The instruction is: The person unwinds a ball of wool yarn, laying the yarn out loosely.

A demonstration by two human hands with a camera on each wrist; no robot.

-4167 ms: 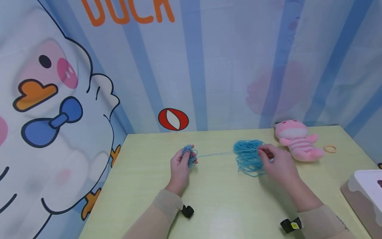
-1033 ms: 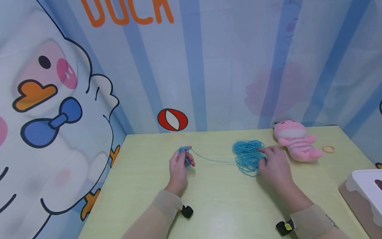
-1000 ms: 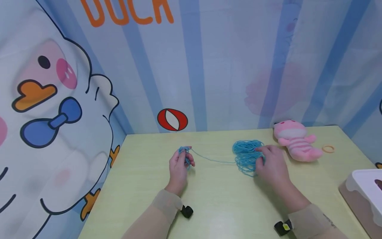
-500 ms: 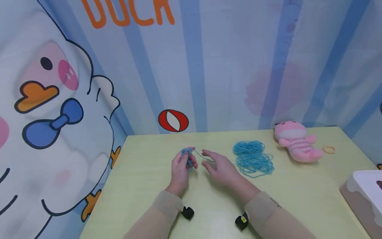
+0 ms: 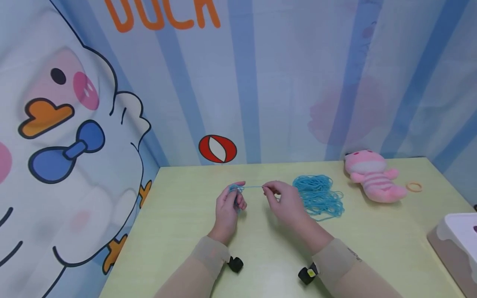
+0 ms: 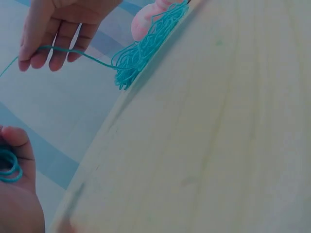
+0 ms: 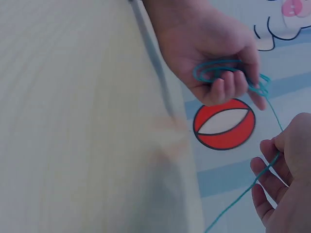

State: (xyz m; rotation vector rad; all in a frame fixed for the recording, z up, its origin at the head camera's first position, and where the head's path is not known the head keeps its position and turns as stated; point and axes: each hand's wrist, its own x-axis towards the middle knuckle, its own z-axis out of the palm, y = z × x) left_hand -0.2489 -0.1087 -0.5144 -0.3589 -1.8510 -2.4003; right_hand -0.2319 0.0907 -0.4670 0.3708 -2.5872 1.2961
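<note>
My left hand (image 5: pixel 227 207) grips a small bundle of blue yarn (image 7: pixel 218 68), its loops showing between thumb and curled fingers. To its right, my right hand (image 5: pixel 287 203) pinches the single strand (image 5: pixel 253 186) that runs out of the bundle, and the strand is taut between the two hands. From the right hand the yarn trails on across the fingers to a loose heap of blue yarn (image 5: pixel 321 196) lying on the table. In the left wrist view the right hand (image 6: pixel 60 29) has its thumb and index finger together on the strand, other fingers extended.
A pink striped plush toy (image 5: pixel 374 176) lies right of the yarn heap, with a tan ring (image 5: pixel 414 187) beside it. A white-lidded box (image 5: pixel 454 236) stands at the table's right edge. Behind the pale table (image 5: pixel 179 231) hangs a printed duck backdrop (image 5: pixel 272 82).
My right hand has left the yarn heap, moved left to the strand and now pinches it, drawing it taut. The left hand keeps its grip on the bundle and has barely moved.
</note>
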